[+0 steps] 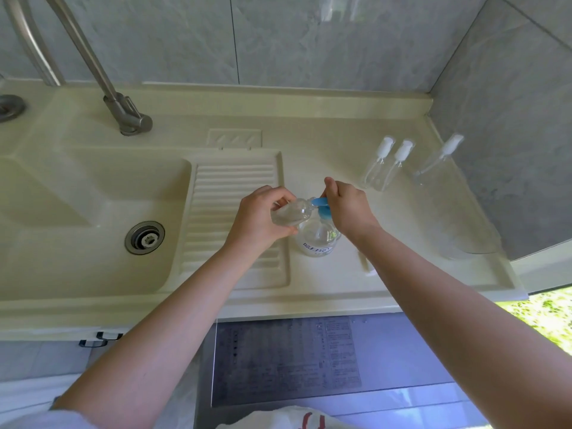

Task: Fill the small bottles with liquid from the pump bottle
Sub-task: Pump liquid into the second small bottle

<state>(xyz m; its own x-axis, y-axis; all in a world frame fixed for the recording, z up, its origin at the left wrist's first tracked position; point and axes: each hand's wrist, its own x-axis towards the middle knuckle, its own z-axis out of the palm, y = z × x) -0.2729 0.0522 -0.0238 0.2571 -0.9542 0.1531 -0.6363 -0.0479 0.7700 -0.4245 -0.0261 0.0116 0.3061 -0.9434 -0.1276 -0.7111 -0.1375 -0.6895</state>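
Left hand [260, 218], fingers clamped, is tilting a small bottle [291, 213], mouth pointing right to the blue spout | right hand [346, 209], fingers closed, is pressing the pump bottle [317, 239] on the tabletop [402, 243] | three capped bottles [387, 165] are waiting far right.

Both forearms are bare from wrist to past the elbow, with no watch, ring or bracelet showing. A pale, light-coloured short sleeve [46, 421] edges the left upper arm at the lower left corner. The left hand [258, 219] and right hand [348, 209] wear no gloves.

Head view, steeply down, near countertop [387, 230]
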